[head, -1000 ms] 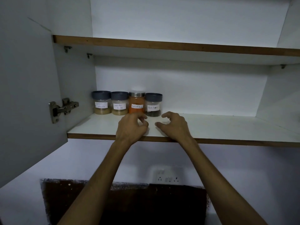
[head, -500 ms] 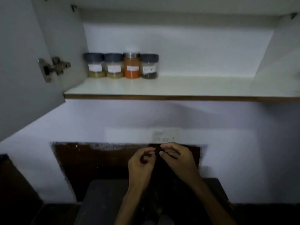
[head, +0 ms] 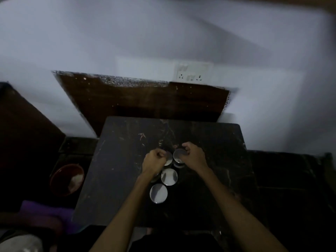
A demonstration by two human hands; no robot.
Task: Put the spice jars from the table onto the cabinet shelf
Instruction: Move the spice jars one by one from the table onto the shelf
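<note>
We look down on a dark marble bench (head: pixel 209 179) where four spice jars stand clustered near its middle, each seen from above by its shiny round metal lid. The left hand (head: pixel 153 161) curls its grip over the far-left jar (head: pixel 168 159), fingers bent round the lid's left edge, so most of that lid is hidden beneath the knuckles. The right hand (head: pixel 193 156) curls its grip over the far-right jar (head: pixel 179 156), thumb and fingers bent at the lid's right rim. We cannot tell whether either jar is lifted off the bench. The two gripped jars stand just beside each other, nearly touching.

Nearer to us, between the forearms, the middle jar (head: pixel 169 176) stands untouched, and the nearest jar (head: pixel 158 193) stands just beside it, down and to the left, close to the left forearm. The jars' bodies and contents are hidden under the lids in the dim light.

Left of the bench, low down, sits a reddish-brown bowl (head: pixel 60 180) with something pale inside. On the white wall behind the bench is a socket plate (head: pixel 193 73).
</note>
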